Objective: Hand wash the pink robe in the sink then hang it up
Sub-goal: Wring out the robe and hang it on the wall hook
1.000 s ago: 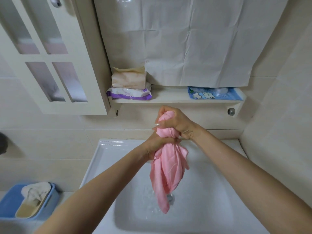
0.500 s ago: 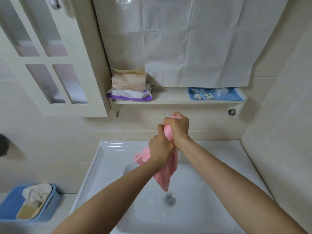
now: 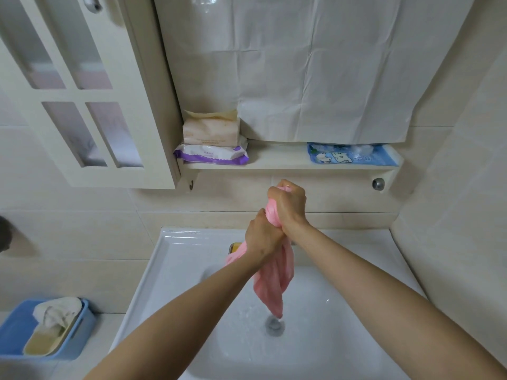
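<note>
Both arms reach forward over the sink [image 3: 164, 242]. The right hand [image 3: 289, 207] is the higher one, raised above the sink's back edge, its fingers curled tight round the top of the pink robe [image 3: 274, 281]. The left hand [image 3: 262, 237] sits just below and touching it, also closed in a fist round the bunched cloth. Between the two fists the robe is twisted into a thick rope. Below the left hand the rest hangs loose over the middle of the basin, narrowing to a point just above the drain [image 3: 274, 325]; a fold of it sticks out to the left behind the left wrist, partly hiding a small yellow object [image 3: 233, 246] at the back edge.

On the wall shelf [image 3: 279, 163] above the sink, a beige tissue pack [image 3: 210, 127] lies on a purple pack [image 3: 212, 154] at the left end, and a blue pack [image 3: 351, 156] lies at the right end. A creased white sheet [image 3: 315, 64] hangs above them. Left of the sink stands a blue basket [image 3: 13, 335] holding a pale cloth [image 3: 57, 311].
</note>
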`<state>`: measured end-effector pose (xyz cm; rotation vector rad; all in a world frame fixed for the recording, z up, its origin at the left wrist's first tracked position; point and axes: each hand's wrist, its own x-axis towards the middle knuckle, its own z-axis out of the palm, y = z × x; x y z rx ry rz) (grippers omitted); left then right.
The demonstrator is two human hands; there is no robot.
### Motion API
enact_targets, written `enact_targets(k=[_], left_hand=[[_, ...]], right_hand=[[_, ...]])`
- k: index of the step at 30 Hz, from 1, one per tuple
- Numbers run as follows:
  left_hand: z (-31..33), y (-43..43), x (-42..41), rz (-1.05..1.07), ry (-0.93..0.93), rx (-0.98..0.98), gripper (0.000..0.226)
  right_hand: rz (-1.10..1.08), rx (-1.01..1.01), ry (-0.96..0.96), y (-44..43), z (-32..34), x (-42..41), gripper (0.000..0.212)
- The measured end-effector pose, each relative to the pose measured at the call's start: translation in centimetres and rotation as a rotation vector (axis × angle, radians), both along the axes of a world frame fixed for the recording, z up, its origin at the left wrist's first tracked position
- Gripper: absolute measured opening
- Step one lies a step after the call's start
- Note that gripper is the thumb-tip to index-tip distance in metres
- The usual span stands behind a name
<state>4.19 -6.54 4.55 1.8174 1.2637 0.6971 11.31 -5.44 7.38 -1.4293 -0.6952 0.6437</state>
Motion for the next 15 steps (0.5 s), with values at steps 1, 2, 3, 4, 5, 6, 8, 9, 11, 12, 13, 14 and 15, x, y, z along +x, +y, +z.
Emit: enact_targets(k=[1,2,3,4,5,6,8,9,11,12,13,14,15], left_hand=[[0.2,0.4,-0.2,-0.022,-0.072,-0.029,0.041],[0.5,0.6,-0.5,-0.042,-0.156,-0.069,0.034],[0.8,1.0,-0.9,-0.056,-0.231,-0.107,0.029],[1.4,1.3,-1.3,-0.061,-0.296,-0.136,0.026],[1.9,1.8,-1.5,-0.058,-0.366,-0.164,0.024],[2.4,2.1,-1.7,-0.055,-0.438,-0.192,0.025],[3.8,2.6,-1.7,-0.079,-0.543,-0.24,0.031],[4.3,2.6,-1.6,-0.094,-0.551,-0.242,0.034],[5.0,2.4,-1.3,-0.099,-0.51,-0.2,0.032],[5.2,2.2,-1.1,-0.09,-0.495,-0.166,0.028],[5.2,2.1,-1.0,-0.079,-0.495,-0.13,0.025],[5.2,2.0,-0.9,-0.074,-0.503,-0.086,0.024],[5.1,2.0,-0.8,-0.077,-0.508,-0.041,0.026]], right_hand=[[0.06,0.035,-0.009,-0.1,0.2,0.3,0.032],[0.151,0.067,0.0,-0.3,0.4,0.7,0.025],[0.264,0.087,0.02,-0.4,0.3,1.4,0.029],[0.378,0.084,0.023,-0.5,0.0,2.4,0.043],[0.481,0.056,0.013,-0.8,-0.4,3.0,0.057],[0.573,0.015,0.011,-1.4,-1.0,3.4,0.067],[0.747,-0.066,0.069,-2.7,-2.1,3.3,0.078],[0.808,-0.094,0.126,-3.2,-2.3,3.1,0.084],[0.888,-0.112,0.206,-4.1,-1.6,2.8,0.099],[0.912,-0.129,0.22,-4.3,-1.2,2.7,0.103],[0.922,-0.153,0.225,-4.4,-0.8,2.6,0.105],[0.913,-0.18,0.221,-4.3,-0.5,2.5,0.107],[0.896,-0.204,0.218,-4.2,-0.4,2.4,0.107]])
